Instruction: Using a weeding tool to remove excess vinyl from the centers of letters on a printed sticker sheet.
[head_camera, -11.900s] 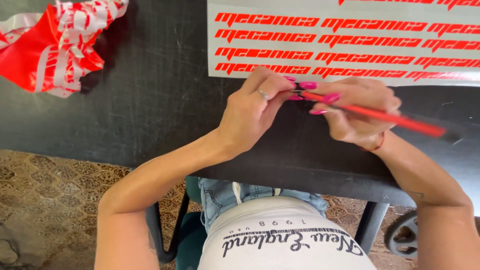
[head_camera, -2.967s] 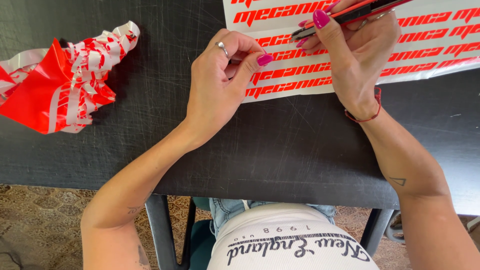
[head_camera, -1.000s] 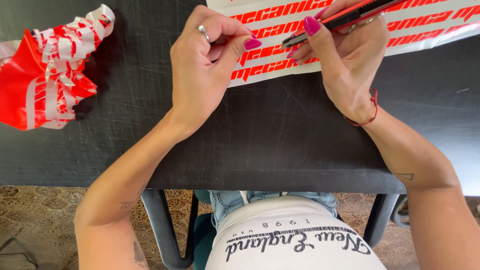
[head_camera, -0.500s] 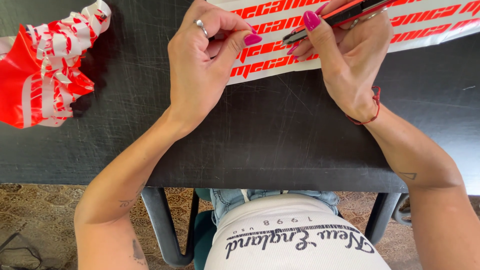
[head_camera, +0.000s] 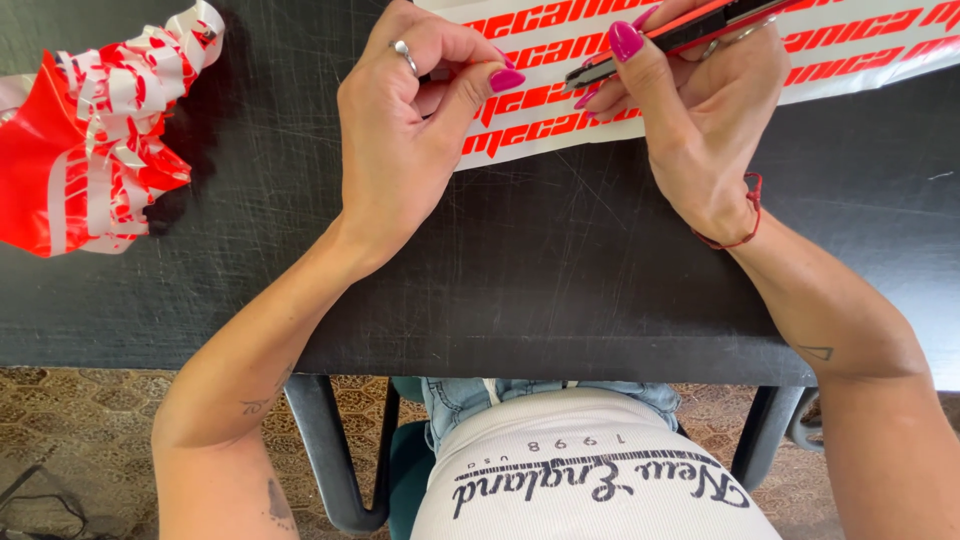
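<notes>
A white vinyl sticker sheet (head_camera: 700, 70) printed with rows of red lettering lies flat on the black table (head_camera: 560, 290), its near edge slanting across the top of the view, and both hands work at that edge. The left hand (head_camera: 415, 130) rests on the sheet's lower left corner with its fingers curled in and the thumb pressed toward the fingertips; it seems to pinch or pin down a bit of the vinyl there, though the exact contact is hidden under the fingers. Holding the corner this way keeps the sheet from sliding while the blade works beside it. The right hand (head_camera: 700, 110) is closed around a red and black utility knife (head_camera: 690, 30), gripped like a pen with the forefinger on top, so the tip points down and left onto a row of lettering just beside the left thumb; the low angle suits lifting or cutting fine pieces. Well apart at the table's left end lies a crumpled heap of red and white vinyl scraps (head_camera: 95, 140), clear of the work. By count: one sheet, one knife, one scrap heap, two hands, one ring on the left hand, one red cord bracelet (head_camera: 740, 225) on the right wrist, and three rows of lettering showing in part.
</notes>
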